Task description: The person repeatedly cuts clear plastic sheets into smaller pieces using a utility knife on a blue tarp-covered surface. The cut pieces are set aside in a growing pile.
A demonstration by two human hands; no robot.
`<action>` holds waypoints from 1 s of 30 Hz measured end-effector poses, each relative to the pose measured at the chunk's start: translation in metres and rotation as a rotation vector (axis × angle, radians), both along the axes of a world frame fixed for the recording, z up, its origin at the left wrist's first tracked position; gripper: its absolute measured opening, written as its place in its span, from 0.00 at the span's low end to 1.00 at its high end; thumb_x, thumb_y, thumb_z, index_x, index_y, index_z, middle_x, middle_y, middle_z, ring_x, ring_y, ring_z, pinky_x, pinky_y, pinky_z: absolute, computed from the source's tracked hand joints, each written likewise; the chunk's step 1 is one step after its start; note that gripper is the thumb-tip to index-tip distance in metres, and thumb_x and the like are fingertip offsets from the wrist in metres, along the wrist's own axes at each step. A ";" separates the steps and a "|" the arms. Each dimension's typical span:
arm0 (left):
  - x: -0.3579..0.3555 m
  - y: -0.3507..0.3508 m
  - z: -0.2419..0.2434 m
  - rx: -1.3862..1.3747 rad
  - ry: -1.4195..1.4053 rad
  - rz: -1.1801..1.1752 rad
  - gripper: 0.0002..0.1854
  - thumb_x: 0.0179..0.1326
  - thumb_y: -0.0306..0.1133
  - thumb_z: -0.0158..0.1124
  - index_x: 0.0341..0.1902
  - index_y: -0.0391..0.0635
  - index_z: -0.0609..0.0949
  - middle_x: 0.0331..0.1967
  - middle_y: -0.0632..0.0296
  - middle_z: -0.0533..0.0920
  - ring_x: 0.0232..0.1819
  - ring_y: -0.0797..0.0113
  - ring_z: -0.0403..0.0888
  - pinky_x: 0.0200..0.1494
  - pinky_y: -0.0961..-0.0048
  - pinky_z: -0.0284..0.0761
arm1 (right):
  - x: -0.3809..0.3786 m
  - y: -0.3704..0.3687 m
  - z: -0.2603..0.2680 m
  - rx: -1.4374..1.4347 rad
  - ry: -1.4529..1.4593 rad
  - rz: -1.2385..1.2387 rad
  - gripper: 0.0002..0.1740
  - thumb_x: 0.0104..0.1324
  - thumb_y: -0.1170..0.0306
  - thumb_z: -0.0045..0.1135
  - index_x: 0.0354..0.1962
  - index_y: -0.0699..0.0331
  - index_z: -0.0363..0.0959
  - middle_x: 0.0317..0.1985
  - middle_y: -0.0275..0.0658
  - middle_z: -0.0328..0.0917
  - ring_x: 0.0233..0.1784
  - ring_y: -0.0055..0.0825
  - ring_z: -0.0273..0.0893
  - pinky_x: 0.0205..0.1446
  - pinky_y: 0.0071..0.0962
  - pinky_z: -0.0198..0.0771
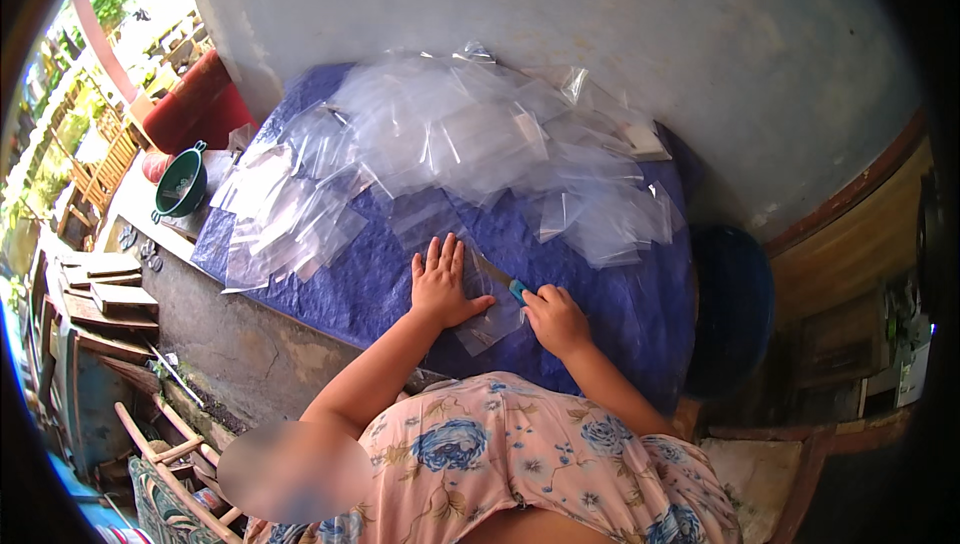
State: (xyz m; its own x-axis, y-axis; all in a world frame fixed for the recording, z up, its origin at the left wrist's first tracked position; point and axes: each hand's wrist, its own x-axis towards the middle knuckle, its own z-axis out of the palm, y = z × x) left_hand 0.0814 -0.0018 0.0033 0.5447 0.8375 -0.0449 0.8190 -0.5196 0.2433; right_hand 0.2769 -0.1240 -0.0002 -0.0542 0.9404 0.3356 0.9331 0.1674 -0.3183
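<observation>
My left hand lies flat with its fingers spread on a clear plastic bag on the blue tarpaulin. To its right, my right hand is closed around the teal handle of a knife, whose blade points up and left over the plastic. Beyond both hands spreads a large heap of clear plastic bags. Another pile of bags lies at the left side of the tarpaulin, and more bags lie at the right.
A green plastic colander stands left of the tarpaulin, near a red chair. A grey wall rises behind the heap. A dark blue barrel stands at the right. Stacked wooden boards are at the far left.
</observation>
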 end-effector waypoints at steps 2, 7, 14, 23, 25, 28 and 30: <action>0.000 0.000 -0.001 0.012 0.001 0.000 0.62 0.44 0.73 0.59 0.74 0.40 0.55 0.77 0.54 0.49 0.78 0.52 0.40 0.74 0.48 0.38 | -0.001 0.017 -0.002 0.011 -0.007 0.017 0.16 0.57 0.69 0.64 0.44 0.61 0.78 0.34 0.39 0.70 0.37 0.39 0.72 0.41 0.35 0.73; -0.001 -0.001 -0.003 0.029 0.043 0.013 0.63 0.46 0.76 0.54 0.74 0.36 0.54 0.77 0.51 0.48 0.78 0.52 0.39 0.75 0.50 0.37 | -0.008 0.057 -0.008 0.048 -0.061 0.045 0.15 0.57 0.68 0.63 0.44 0.60 0.78 0.34 0.39 0.70 0.38 0.40 0.72 0.41 0.36 0.74; -0.003 -0.001 -0.005 0.039 0.018 0.017 0.63 0.45 0.76 0.54 0.73 0.37 0.55 0.76 0.50 0.48 0.78 0.51 0.39 0.75 0.50 0.37 | -0.011 0.057 -0.006 0.017 -0.064 0.000 0.15 0.56 0.70 0.64 0.43 0.60 0.78 0.34 0.39 0.71 0.39 0.39 0.73 0.43 0.36 0.72; -0.002 -0.001 -0.003 0.041 0.000 0.011 0.56 0.51 0.71 0.54 0.73 0.38 0.58 0.76 0.50 0.51 0.78 0.49 0.42 0.74 0.50 0.38 | -0.018 0.110 -0.012 0.042 -0.049 -0.004 0.14 0.57 0.70 0.63 0.43 0.61 0.79 0.35 0.40 0.72 0.41 0.41 0.74 0.44 0.37 0.73; -0.001 0.002 0.000 0.024 0.031 -0.026 0.47 0.57 0.61 0.53 0.71 0.36 0.60 0.75 0.48 0.53 0.76 0.48 0.46 0.72 0.49 0.46 | -0.018 0.121 -0.013 0.040 -0.056 0.000 0.14 0.58 0.70 0.63 0.43 0.61 0.79 0.35 0.41 0.73 0.40 0.41 0.74 0.44 0.38 0.73; 0.004 0.004 0.009 -0.024 0.185 -0.085 0.36 0.62 0.46 0.52 0.70 0.37 0.63 0.73 0.46 0.58 0.73 0.47 0.56 0.67 0.51 0.60 | -0.019 0.124 -0.012 0.011 -0.046 -0.021 0.14 0.58 0.69 0.62 0.43 0.61 0.79 0.35 0.41 0.73 0.40 0.42 0.74 0.44 0.38 0.73; 0.007 -0.005 0.017 0.036 0.228 -0.137 0.25 0.60 0.36 0.52 0.60 0.39 0.75 0.62 0.44 0.73 0.63 0.50 0.73 0.57 0.61 0.74 | -0.018 0.119 -0.012 -0.009 -0.058 -0.014 0.14 0.58 0.69 0.63 0.43 0.60 0.79 0.35 0.41 0.73 0.40 0.42 0.74 0.44 0.38 0.72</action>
State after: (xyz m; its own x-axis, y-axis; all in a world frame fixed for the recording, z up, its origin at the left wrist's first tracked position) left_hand 0.0880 -0.0069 0.0204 0.6324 0.7597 -0.1513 0.7718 -0.6346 0.0399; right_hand 0.2585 -0.0053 -0.0118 -0.0602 0.9442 0.3238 0.9524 0.1515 -0.2646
